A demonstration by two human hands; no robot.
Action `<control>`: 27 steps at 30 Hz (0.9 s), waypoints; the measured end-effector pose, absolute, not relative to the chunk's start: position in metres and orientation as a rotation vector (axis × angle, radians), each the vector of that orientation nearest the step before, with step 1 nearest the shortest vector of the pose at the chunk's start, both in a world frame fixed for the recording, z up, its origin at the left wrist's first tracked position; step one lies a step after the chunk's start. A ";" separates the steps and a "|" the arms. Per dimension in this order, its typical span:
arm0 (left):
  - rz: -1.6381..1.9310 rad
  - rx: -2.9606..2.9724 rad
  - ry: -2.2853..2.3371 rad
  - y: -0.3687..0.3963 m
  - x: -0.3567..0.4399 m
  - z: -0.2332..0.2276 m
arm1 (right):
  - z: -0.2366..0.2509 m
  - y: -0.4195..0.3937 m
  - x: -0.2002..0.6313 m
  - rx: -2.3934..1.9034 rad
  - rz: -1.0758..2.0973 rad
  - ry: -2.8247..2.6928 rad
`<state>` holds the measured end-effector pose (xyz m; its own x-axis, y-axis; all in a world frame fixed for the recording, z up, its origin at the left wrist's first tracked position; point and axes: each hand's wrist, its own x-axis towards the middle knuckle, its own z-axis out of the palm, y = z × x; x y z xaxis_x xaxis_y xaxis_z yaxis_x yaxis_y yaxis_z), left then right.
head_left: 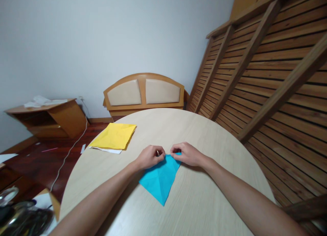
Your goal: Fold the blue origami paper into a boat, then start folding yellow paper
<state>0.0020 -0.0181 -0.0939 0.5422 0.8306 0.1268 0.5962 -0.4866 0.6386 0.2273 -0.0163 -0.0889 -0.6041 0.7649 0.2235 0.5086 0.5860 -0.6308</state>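
Observation:
A creased sheet of blue paper point(161, 181) lies on the round wooden table, one pointed corner toward me. My left hand point(152, 156) pinches its far edge, with thumb and fingers closed together. Just to the right, my right hand point(187, 154) grips the same far edge at the other corner, fingers also closed. A small gap separates the two hands. Parts of the paper's upper left side are hidden under my left hand.
Yellow paper point(113, 136) lies over white paper point(109, 150) near the table's point(204, 202) left edge. Beyond it stand a headboard point(143, 91) and a low cabinet point(63, 118). A slatted wooden frame point(255, 79) leans at right. A cable point(66, 157) crosses the floor.

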 end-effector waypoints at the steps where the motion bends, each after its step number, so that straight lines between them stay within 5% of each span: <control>1: 0.587 2.238 1.140 -0.017 0.001 -0.094 | -0.088 -0.016 0.228 -1.017 0.712 -2.334; 27: 0.549 2.214 1.019 -0.015 0.003 -0.097 | -0.086 -0.023 0.223 -1.070 0.624 -2.315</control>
<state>0.0030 -0.0150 -0.0968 0.6134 0.7827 0.1057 0.5189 -0.5003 0.6931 0.2233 -0.0228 -0.0864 -0.5593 0.7892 0.2535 0.5550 0.5837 -0.5927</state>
